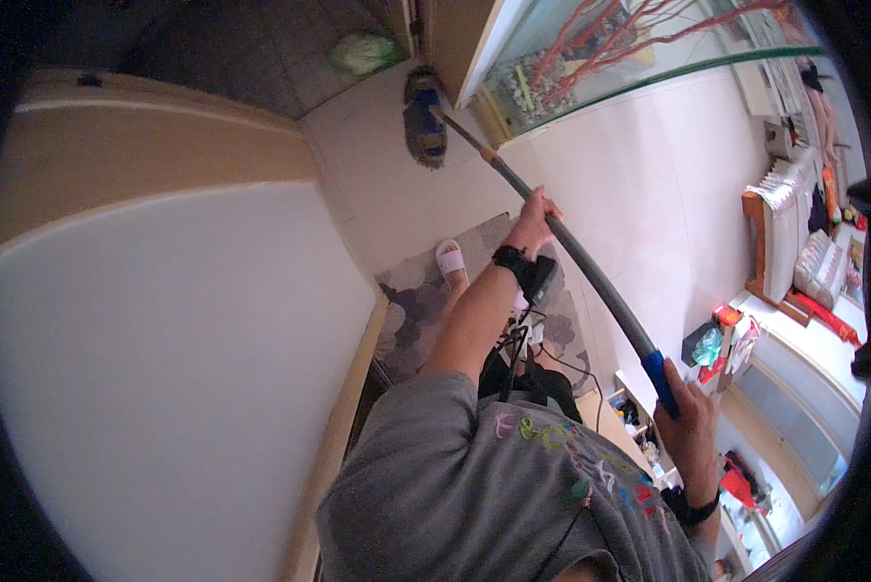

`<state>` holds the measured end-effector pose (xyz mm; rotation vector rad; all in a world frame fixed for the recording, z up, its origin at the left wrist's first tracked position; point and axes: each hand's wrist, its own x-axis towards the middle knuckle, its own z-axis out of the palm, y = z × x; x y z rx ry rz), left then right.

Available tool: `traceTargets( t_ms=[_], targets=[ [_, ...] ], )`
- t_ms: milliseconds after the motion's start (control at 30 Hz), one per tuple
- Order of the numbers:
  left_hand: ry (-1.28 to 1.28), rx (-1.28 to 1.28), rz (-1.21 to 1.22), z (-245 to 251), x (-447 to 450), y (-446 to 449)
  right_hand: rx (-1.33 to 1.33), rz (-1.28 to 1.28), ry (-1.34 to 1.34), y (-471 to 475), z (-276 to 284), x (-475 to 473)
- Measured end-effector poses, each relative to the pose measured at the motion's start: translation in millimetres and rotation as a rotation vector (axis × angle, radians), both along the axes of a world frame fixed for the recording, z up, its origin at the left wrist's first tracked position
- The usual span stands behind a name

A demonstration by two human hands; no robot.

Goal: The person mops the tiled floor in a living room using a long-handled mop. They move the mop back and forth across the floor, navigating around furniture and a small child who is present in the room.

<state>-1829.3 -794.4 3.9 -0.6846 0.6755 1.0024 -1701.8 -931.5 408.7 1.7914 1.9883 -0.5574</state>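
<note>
A flat floor mop with a long grey pole (603,284) runs diagonally in front of me. My left hand (534,224) is wrapped around the middle of the pole. My right hand (689,418) grips the blue sleeve (657,378) at the pole's near end. At the far end, the mop head (425,120), with a blue plate and a dark fringe, rests on the pale tiled floor (377,182), by a doorway. Both of my wrists wear black straps, and a dark device sits at the left one.
A glass tank (552,87) with red branches and pebbles stands right of the mop head. A white wall (159,349) closes off the left. Underfoot is a patterned mat (406,320). A wooden bench with cushions (777,240) stands at right. Something pale green in a bag (366,54) lies beyond the doorway.
</note>
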Motion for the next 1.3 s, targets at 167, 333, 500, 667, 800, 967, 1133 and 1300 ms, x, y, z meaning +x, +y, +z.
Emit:
traceTargets(
  t_ms=[167, 333, 500, 667, 800, 967, 1133, 1300],
  targets=[
    [-0.085, 0.164, 0.197, -14, -43, 37, 0.045, 0.276, -0.113, 36, -12, -32],
    [-0.574, 0.153, 0.407, -18, -71, 44, 0.042, 0.565, -0.114, 59, 8, -42],
    [-0.651, 0.284, 0.543, -27, -103, 17, 0.082, 0.734, -0.027, 63, 5, -52],
    [-0.49, 0.207, 0.477, -26, -128, -11, 0.022, 0.632, 0.129, 50, -24, -39],
    [-0.503, 0.134, 0.39, 6, -94, -14, 0.103, 0.438, -0.028, 20, -4, 0],
    [-0.532, 0.087, 0.276, 68, -15, -29, 0.16, 0.33, -0.163, -5, 64, 39],
    [-0.532, 0.042, 0.172, 94, 59, -50, 0.132, 0.167, -0.237, -29, 107, 46],
    [-0.444, -0.197, 0.117, 75, 67, -58, -0.005, 0.058, -0.192, -23, 80, 49]
  ],
)
